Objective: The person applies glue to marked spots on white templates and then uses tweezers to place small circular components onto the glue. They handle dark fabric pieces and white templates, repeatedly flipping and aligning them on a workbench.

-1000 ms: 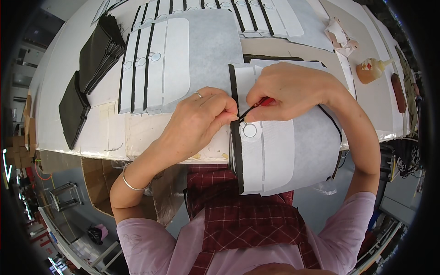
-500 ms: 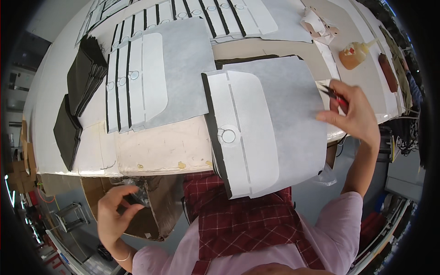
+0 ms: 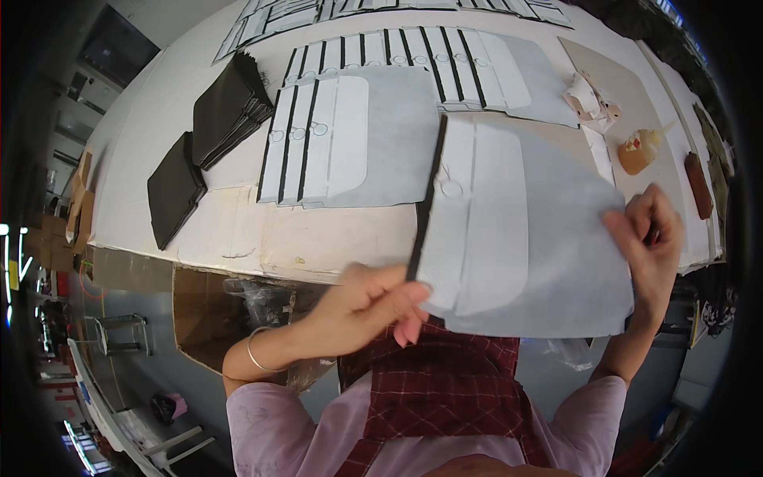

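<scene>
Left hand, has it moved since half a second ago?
Yes. The left hand has come up from below the table edge and now pinches the lower left corner of the white panel.

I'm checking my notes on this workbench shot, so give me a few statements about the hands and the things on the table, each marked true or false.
1. Both hands grip the same grey-white fabric piece. True: the left hand pinches its lower corner and the right hand its right edge.
2. The fabric piece has a black strip along its left edge. True.
3. The black stacks lie at the right end of the table. False: they lie at its left end.
4. The small amber bottle is in the left hand. False: it sits on the table beyond the right hand.
5. The left wrist wears a thin bracelet. True.
</scene>
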Demonstrator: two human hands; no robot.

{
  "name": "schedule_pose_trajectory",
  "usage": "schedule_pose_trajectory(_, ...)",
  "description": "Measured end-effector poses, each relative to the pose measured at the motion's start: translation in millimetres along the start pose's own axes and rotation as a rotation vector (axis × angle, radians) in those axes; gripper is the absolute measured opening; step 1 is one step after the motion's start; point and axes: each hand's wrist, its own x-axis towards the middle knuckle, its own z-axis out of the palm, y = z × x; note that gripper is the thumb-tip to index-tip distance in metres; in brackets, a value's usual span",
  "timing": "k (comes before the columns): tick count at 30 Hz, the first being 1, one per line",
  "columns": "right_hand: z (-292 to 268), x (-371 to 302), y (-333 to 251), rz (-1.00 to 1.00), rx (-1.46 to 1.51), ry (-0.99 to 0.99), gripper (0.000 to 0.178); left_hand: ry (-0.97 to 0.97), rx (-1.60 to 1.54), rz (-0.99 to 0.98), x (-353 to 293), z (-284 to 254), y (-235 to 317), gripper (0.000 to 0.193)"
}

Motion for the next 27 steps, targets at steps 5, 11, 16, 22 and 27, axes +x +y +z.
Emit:
schedule_pose_trajectory(5, 69, 86, -15, -0.330, 0.050, 0.066, 0.035, 0.405, 0.337, 0.151, 15, -64, 2, 0.037)
schedule_pose_trajectory(11, 161, 122, 30, -0.257, -0.042, -0.398, 0.030, 0.513, 0.477, -0.197, 37, -119, -24, 0.046)
schedule_pose_trajectory(16, 168, 121, 40, -0.225, -0.097, -0.523, 0.030, 0.510, 0.546, -0.292, 39, -118, -19, 0.048)
schedule_pose_trajectory(22, 135, 120, 30, -0.169, -0.172, -0.403, 0.037, 0.507, 1.083, -0.312, 38, -112, -5, 0.045)
schedule_pose_trajectory(27, 53, 76, 35, -0.081, 0.026, -0.172, 0.035, 0.708, 1.137, 0.111, 41, -73, 20, 0.021)
